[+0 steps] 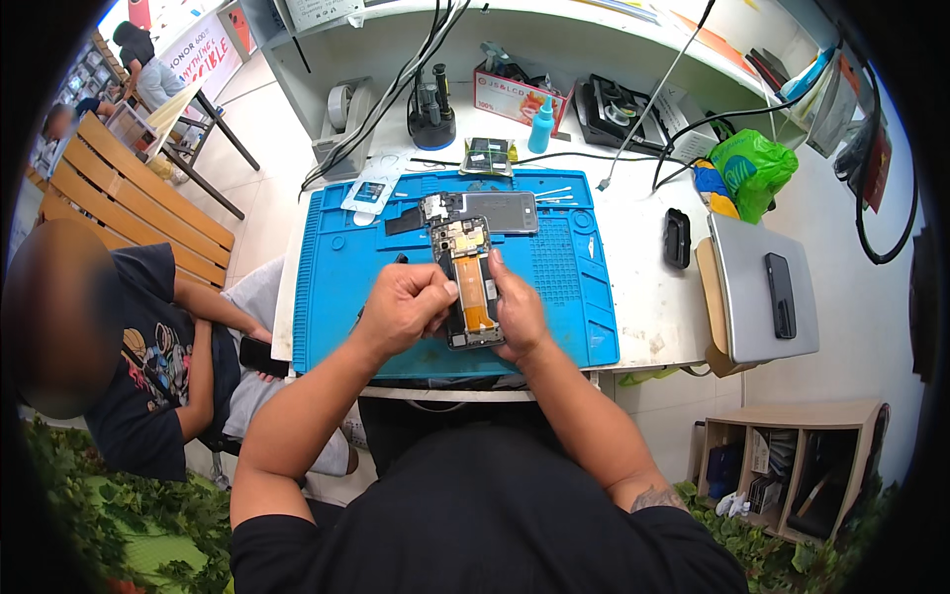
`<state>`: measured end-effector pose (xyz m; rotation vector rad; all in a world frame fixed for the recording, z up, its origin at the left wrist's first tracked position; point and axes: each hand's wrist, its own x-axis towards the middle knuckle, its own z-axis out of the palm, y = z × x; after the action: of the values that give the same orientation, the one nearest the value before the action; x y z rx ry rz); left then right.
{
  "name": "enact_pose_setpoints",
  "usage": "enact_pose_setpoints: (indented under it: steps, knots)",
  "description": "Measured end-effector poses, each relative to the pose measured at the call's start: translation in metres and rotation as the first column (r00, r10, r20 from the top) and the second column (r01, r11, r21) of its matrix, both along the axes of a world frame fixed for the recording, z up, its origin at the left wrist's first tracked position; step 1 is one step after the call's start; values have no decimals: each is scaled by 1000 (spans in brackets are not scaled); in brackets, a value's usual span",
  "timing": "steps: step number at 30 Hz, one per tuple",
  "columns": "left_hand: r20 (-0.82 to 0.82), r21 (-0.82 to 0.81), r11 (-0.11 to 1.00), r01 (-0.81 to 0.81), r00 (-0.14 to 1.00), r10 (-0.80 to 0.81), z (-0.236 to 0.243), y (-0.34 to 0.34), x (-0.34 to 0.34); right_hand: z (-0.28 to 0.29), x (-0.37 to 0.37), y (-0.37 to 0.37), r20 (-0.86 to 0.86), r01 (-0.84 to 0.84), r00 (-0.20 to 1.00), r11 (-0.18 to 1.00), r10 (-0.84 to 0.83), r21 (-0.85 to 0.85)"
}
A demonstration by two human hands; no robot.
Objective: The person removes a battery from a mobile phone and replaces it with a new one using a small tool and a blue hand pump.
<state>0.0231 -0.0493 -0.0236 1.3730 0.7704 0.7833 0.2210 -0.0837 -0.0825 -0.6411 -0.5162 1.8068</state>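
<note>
An opened smartphone (pixel 472 282), its circuit board and a broad orange ribbon cable bare, is held upright above a blue work mat (pixel 346 317). My right hand (pixel 519 309) grips it along the right side, thumb on the edge and fingers behind. At its left edge my left hand (pixel 408 305) is closed, thumb and forefinger pinched together; whatever is between those fingertips is hidden. Just beyond lies a grey phone part (pixel 500 212) on the mat, partly behind the opened phone. A dark flat piece (pixel 404 221) sits to the left of it.
Behind the mat stand a blue bottle (pixel 541 126), a screwdriver holder (pixel 431 119) and a red-and-white box (pixel 505 97). To the right are a black case (pixel 677 238) and a laptop (pixel 757 287) with a phone on it. A seated person (pixel 139 337) is close on the left.
</note>
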Motion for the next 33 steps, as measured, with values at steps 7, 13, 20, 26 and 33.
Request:
enact_pose_setpoints:
  steps: [7,13,20,26,33]
  knots:
    - [81,56,980,-190,979,185,-18,3,-30,5,-2,1,-99,98,990,992,-105,-74]
    - [92,-180,940,-290,946,310,-36,1,-43,24,0,-5,-181,26,983,998,-14,62]
    - [144,-368,890,-268,930,339,-16,-5,-24,12,7,-10,291,211,936,977,-200,-8]
    - [316,-437,894,-104,912,260,-26,-10,-21,24,9,-17,62,132,990,991,-131,-15]
    - [-206,-68,979,-190,963,172,-2,-17,-5,25,4,-23,317,180,918,962,-239,203]
